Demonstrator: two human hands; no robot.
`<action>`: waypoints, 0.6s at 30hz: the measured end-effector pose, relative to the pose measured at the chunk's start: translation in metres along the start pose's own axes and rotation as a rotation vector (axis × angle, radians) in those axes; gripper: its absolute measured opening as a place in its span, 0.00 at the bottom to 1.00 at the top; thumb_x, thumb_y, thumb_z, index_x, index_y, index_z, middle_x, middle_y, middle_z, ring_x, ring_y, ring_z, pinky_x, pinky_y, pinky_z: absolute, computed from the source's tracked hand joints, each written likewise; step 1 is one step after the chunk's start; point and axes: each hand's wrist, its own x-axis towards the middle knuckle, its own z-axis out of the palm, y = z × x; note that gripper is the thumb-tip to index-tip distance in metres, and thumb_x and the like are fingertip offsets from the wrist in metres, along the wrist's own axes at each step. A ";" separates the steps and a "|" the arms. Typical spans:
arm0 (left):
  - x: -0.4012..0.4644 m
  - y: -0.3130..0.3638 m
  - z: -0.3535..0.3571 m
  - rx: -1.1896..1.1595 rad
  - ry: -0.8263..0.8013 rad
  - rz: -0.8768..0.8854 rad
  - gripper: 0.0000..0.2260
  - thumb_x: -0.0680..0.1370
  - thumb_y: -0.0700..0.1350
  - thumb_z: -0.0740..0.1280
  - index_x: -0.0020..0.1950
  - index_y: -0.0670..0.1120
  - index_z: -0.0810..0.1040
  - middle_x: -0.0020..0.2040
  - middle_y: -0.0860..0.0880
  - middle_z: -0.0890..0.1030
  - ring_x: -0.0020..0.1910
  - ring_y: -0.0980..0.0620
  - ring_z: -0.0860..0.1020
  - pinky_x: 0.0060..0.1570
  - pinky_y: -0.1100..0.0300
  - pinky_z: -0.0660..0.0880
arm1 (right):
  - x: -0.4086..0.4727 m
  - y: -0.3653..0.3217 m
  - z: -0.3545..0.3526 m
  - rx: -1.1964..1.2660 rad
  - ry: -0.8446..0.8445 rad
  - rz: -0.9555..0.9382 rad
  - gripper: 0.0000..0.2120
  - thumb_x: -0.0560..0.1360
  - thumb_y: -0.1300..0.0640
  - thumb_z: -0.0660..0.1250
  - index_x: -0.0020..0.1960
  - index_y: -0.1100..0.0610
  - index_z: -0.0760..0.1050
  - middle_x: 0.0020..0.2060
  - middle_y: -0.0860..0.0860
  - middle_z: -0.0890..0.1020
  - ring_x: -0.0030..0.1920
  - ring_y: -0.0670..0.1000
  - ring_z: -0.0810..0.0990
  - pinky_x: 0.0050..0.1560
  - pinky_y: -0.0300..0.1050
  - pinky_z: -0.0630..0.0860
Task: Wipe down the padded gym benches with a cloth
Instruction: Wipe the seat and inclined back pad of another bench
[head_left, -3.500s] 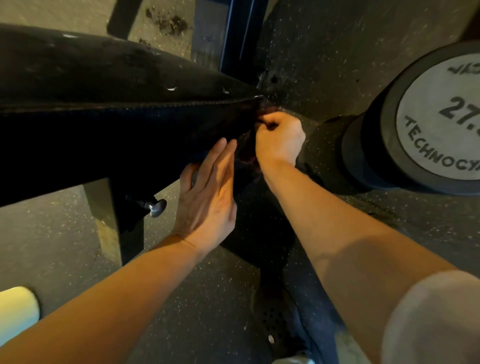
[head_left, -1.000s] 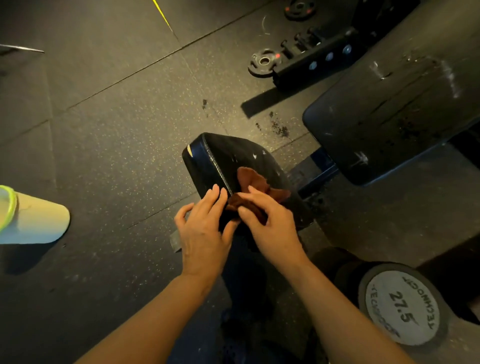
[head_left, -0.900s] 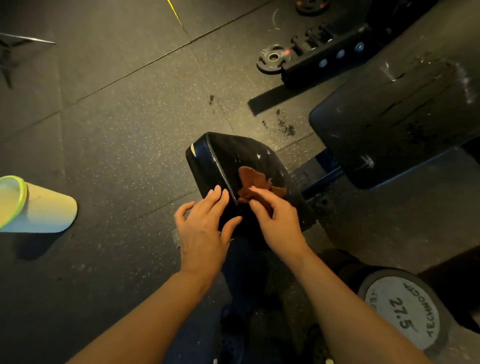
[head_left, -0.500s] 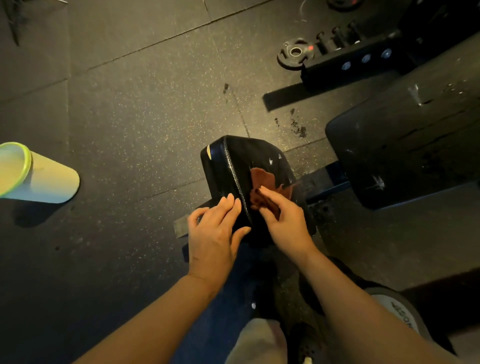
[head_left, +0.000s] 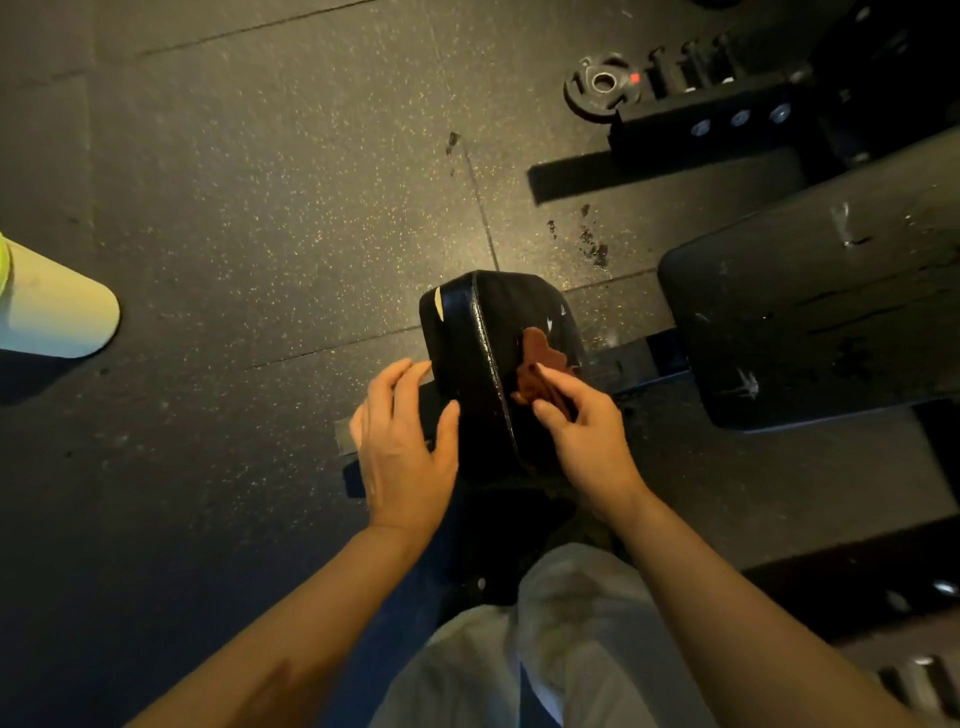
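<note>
A small black padded seat of the gym bench stands in the middle, seen from above. A reddish-brown cloth lies on its top right face. My right hand pinches the cloth's near end between fingers and thumb. My left hand rests with straight fingers against the seat's left side, thumb on its edge. The longer black back pad, scuffed and cracked, lies to the right.
A pale cup with a lime rim lies on the speckled rubber floor at the left. A small weight plate and a black rack base sit at the top right. My light trouser leg is below.
The view has risen from beside the seat to above it. The cloth came up from the seat's edge onto its top face. My left hand slid further down the seat's left side.
</note>
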 end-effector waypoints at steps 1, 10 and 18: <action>0.000 0.002 0.000 -0.020 -0.044 -0.028 0.24 0.77 0.54 0.63 0.69 0.43 0.71 0.65 0.43 0.72 0.64 0.48 0.71 0.64 0.46 0.70 | -0.005 -0.006 0.005 0.009 -0.010 -0.057 0.21 0.77 0.67 0.64 0.67 0.51 0.73 0.62 0.51 0.79 0.64 0.46 0.75 0.68 0.41 0.69; 0.011 0.037 0.007 0.126 -0.330 -0.153 0.33 0.77 0.49 0.69 0.78 0.58 0.57 0.79 0.46 0.58 0.74 0.44 0.63 0.63 0.45 0.70 | 0.040 -0.012 0.003 -0.113 -0.046 -0.062 0.19 0.76 0.62 0.65 0.67 0.57 0.76 0.63 0.51 0.78 0.64 0.48 0.76 0.70 0.52 0.69; 0.018 0.049 0.004 0.283 -0.462 -0.166 0.33 0.80 0.49 0.65 0.80 0.55 0.50 0.80 0.45 0.49 0.78 0.45 0.54 0.65 0.47 0.69 | 0.064 -0.027 -0.005 -0.238 -0.222 -0.196 0.25 0.76 0.73 0.62 0.71 0.59 0.70 0.71 0.51 0.69 0.69 0.37 0.62 0.68 0.24 0.55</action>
